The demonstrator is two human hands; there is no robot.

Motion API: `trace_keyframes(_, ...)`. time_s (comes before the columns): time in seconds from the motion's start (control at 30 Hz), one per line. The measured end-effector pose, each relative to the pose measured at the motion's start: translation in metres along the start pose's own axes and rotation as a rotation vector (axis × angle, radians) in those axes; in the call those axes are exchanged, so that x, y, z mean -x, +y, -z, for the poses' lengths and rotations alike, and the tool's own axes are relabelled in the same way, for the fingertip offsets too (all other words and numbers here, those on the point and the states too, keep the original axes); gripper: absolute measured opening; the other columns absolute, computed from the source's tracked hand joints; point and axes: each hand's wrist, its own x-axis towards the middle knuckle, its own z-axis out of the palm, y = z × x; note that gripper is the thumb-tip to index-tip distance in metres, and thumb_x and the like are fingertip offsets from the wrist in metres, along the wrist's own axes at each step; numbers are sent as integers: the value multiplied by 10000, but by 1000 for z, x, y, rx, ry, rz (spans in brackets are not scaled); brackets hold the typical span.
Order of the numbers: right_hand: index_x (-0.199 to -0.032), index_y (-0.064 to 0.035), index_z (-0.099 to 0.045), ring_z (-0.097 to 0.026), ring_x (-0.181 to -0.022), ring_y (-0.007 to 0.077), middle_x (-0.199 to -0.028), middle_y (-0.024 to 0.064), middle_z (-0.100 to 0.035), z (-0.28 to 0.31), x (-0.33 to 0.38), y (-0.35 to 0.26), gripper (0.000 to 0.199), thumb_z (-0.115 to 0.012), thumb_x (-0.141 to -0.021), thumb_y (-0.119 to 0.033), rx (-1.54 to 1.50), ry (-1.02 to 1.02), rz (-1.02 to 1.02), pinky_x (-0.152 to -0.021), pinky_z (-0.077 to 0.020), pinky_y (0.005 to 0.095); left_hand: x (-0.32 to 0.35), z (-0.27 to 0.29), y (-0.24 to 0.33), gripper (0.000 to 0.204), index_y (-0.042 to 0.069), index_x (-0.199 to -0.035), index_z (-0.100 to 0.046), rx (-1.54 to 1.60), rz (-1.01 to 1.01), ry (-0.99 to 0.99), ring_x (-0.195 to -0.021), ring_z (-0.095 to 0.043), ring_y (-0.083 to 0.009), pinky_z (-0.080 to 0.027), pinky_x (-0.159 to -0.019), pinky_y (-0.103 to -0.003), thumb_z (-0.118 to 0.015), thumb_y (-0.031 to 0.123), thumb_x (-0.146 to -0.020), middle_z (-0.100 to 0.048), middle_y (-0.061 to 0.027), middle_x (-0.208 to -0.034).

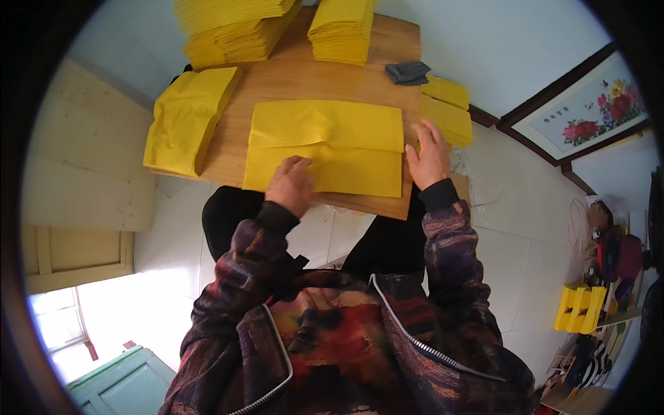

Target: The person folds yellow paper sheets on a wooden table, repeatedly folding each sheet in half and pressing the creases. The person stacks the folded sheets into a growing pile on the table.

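Note:
A flat yellow sheet (360, 169), folded with a crease running across its middle, lies before me on a wooden table (297, 83). It looks like paper or thin cloth; I cannot tell which. My left hand (290, 187) rests on its near half, left of the middle, fingers loosely bent and grasping nothing that shows. Beside its right edge is my right hand (427, 158), with thumb and fingers apart and the thumb close to the sheet's edge. A bulge rises near the centre of the far half.
Yellow stacks (238, 38) and another stack (341, 31) stand at the table's far side. A yellow bundle (185, 121) lies at the left, a dark grey cloth (407, 72) at the far right. More yellow packs (446, 117) sit beyond the right edge. A framed flower picture (584, 104) leans by the wall.

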Motion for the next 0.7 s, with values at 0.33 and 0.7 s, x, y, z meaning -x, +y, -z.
trace_keyframes(0.33,-1133,-10,-563,-485,-1177,343,-1267,150,-527,-6,-4,-18,360,-646,-784,-41,-219,-93,29,-974,-406,424,-57,25,-28,432,115,-1268,-527,-270,-293,29,-1285,-412,-314,-364,-1039,-409,-602,124,-843,-444,-90,-1391)
trace_keyframes(0.7,-1406,-131,-375,-195,-1401,336,-1512,127,-239,-45,8,-38,585,-571,-896,-341,35,-433,162,-1118,-200,477,-54,-7,-37,596,274,-1442,-336,-473,-230,-238,-1417,-204,-252,-162,-1127,-511,-515,436,-898,-244,11,-1537)
